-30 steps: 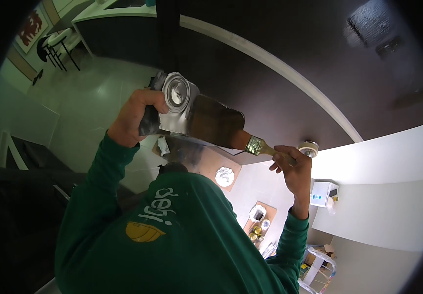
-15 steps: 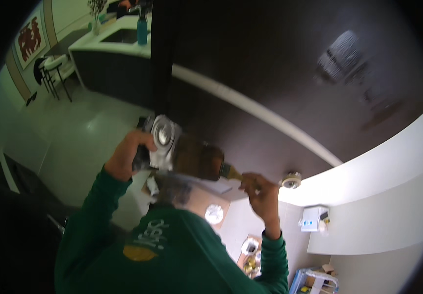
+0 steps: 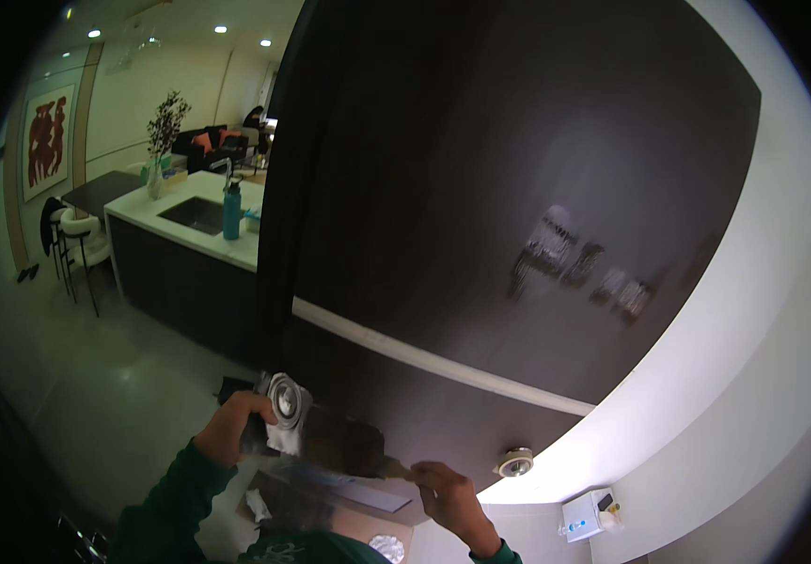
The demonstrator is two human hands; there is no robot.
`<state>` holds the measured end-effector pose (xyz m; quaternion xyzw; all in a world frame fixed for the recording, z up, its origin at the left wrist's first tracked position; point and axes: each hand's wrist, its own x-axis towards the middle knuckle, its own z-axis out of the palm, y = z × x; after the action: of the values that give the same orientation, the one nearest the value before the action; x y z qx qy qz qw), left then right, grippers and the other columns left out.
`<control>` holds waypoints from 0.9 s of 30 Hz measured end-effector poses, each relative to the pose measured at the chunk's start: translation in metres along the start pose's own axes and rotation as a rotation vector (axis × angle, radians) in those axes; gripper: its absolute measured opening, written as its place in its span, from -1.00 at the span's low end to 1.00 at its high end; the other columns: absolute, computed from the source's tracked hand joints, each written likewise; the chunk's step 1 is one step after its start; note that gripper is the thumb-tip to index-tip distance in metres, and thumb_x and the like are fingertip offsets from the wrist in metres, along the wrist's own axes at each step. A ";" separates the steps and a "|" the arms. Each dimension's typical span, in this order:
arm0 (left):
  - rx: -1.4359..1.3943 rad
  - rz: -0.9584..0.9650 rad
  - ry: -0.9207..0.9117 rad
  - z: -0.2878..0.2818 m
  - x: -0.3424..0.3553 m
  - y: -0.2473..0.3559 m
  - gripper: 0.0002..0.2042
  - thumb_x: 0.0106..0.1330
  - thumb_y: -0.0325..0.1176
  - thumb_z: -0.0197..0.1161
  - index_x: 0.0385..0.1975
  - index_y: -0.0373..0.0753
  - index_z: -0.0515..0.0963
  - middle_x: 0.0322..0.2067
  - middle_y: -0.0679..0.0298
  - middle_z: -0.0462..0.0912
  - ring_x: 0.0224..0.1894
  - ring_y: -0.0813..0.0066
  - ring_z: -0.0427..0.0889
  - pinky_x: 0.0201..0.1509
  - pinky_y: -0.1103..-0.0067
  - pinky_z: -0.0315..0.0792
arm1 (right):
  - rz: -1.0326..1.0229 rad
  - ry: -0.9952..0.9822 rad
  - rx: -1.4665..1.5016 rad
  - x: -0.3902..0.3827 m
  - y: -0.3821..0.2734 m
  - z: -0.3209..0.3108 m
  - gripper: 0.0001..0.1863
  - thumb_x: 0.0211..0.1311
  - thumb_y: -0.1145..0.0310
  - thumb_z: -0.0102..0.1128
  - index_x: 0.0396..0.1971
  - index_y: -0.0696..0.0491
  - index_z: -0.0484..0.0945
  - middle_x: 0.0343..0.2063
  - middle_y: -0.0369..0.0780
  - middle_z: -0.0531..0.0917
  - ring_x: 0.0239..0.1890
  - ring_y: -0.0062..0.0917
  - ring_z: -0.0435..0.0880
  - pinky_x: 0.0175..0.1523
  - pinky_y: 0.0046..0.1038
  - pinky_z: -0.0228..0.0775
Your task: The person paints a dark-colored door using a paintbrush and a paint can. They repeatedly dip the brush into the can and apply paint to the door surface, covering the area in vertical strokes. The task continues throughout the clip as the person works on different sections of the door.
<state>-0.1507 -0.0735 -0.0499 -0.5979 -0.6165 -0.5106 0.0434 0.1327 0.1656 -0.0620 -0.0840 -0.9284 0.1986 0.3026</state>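
My left hand grips a dark appliance-like object with a silver ring-shaped face, whose exact kind I cannot make out. Beside the ring, a dark brown, see-through-looking block extends to the right; whether the two are joined is unclear. A brush-like tool with a pale yellowish handle is pinched in my right hand. Its dark end meets the right end of the brown block. Both hands are low in the view, in front of a large dark panel.
Pale smears mark the dark panel, crossed by a white strip. A round metal-rimmed fitting sits lower right, above a white box. At left stand a counter with a sink, a teal bottle and a white chair.
The view has tilted up, so hands and held things sit lower in the picture and more of the room shows. Both hands keep their holds; the tool stays against the brown block.
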 end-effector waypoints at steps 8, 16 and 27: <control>-0.090 -0.131 0.035 0.008 -0.004 -0.006 -0.58 -0.10 -0.59 0.36 -0.19 -0.22 0.41 -0.21 0.21 0.47 -0.13 0.41 0.51 0.03 0.53 0.41 | 0.043 0.093 0.142 -0.012 -0.013 -0.050 -0.69 0.00 0.72 0.17 -0.27 0.09 0.69 -0.28 -0.04 0.69 -0.18 -0.24 0.68 -0.09 -0.35 0.52; 0.020 -0.035 0.029 0.006 -0.018 -0.029 -0.59 -0.09 -0.61 0.31 -0.18 -0.23 0.43 -0.22 0.19 0.51 -0.15 0.30 0.52 -0.01 0.49 0.39 | 0.073 0.807 0.152 0.062 -0.038 -0.149 -0.80 0.09 0.53 0.32 -0.25 0.20 0.61 -0.43 -0.15 0.73 -0.36 -0.54 0.72 -0.23 -0.58 0.53; -0.609 -0.286 0.118 0.038 -0.054 -0.108 -0.69 -0.04 -0.69 0.13 -0.27 -0.24 0.41 -0.29 0.20 0.49 -0.22 0.35 0.56 -0.07 0.51 0.49 | -0.290 0.558 -0.528 0.270 -0.166 -0.328 -0.76 0.13 0.47 0.23 -0.23 0.28 0.54 -0.41 -0.11 0.72 -0.34 -0.50 0.72 -0.20 -0.58 0.52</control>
<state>-0.1986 -0.0595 -0.1658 -0.4603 -0.5097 -0.7059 -0.1733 0.1056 0.1939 0.3924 -0.0778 -0.8320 -0.1215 0.5357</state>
